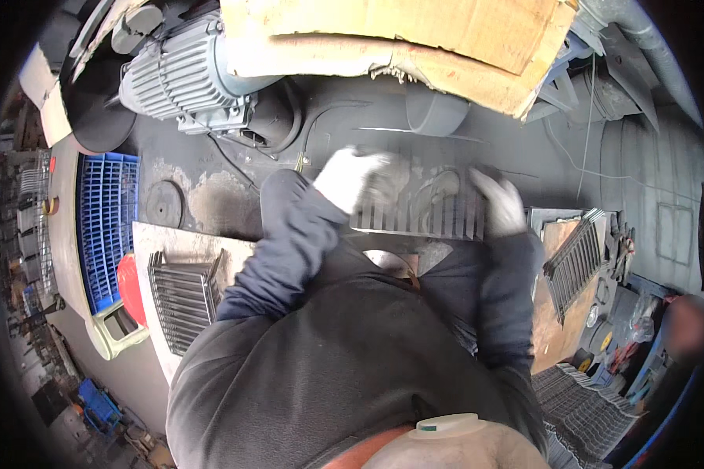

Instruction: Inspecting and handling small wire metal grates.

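slatted metal grate [424,223] btwn gloved l. hand [352,180] & r. hand [504,203], one near each end; long axis l-to-r; grips blurred, can't tell.

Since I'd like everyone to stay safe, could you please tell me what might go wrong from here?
The left hand and right hand, both gloved, are at the slotted rack, which might slip. The left sleeve looks close to the racks on the board; an elbow could knock them. The torn cardboard above might shed scraps.
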{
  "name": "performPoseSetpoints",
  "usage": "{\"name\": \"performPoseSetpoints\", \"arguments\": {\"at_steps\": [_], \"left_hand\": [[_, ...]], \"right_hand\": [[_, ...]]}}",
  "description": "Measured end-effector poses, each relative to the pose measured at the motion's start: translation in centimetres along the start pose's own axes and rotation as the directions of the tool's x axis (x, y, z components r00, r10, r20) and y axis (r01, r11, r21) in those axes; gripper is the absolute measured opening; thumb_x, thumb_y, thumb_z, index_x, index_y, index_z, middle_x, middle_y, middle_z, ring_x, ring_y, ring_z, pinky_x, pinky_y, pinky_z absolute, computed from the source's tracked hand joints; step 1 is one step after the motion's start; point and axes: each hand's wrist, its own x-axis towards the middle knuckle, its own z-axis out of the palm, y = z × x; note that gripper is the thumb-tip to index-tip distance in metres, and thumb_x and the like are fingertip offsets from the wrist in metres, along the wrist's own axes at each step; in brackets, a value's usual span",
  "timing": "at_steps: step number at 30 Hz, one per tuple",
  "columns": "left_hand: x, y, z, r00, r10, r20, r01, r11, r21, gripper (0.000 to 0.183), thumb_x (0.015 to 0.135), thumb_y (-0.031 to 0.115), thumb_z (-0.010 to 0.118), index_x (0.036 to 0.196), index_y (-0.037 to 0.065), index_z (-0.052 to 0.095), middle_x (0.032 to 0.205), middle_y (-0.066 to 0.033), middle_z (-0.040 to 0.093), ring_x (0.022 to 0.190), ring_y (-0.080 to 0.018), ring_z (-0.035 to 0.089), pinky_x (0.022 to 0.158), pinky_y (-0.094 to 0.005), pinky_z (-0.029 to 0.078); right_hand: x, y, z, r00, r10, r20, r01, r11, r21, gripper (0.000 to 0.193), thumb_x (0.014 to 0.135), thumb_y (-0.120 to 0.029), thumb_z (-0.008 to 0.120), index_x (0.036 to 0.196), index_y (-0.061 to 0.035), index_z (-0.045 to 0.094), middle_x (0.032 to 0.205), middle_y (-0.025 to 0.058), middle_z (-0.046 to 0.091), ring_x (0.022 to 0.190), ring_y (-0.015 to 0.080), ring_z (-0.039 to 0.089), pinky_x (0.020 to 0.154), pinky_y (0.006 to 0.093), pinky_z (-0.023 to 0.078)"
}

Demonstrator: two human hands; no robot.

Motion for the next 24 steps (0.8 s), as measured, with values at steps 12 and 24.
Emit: {"name": "performPoseSetpoints", "arguments": {"at_steps": [12,24], "left_hand": [[-17.7,2.8,-1.8,0.782,0.497,-0.377,-0.297,0.828,0.475,0.016,0.101,0.007,0.069,0.114,0.002,0.062,0.085,-0.003,0.068,0.064,-0.0102,0.063,0.059,-0.0264,0.054],[-17.2,4.6,8.0,0.745,0.666,-0.022,-0.419,0.494,0.762,0.018,0.093,0.0,0.076,0.103,0.003,0.062,0.089,-0.0015,0.069,0.078,-0.0078,0.062,0.068,-0.0249,0.051]], "right_hand": [[-3.0,1.2,12.9,0.935,-0.103,0.338,-0.004,0.953,0.301,0.03,0.102,-0.008,0.069,0.129,-0.0002,0.061,0.101,0.0058,0.07,0.083,0.012,0.066,0.072,0.0291,0.057],[-11.1,-4.0,9.8,0.642,-0.596,-0.482,0.612,0.778,-0.146,0.088,0.09,-0.011,0.082,0.161,0.003,0.032,0.158,0.0226,0.044,0.147,0.0345,0.046,0.122,0.0471,0.037]]}}
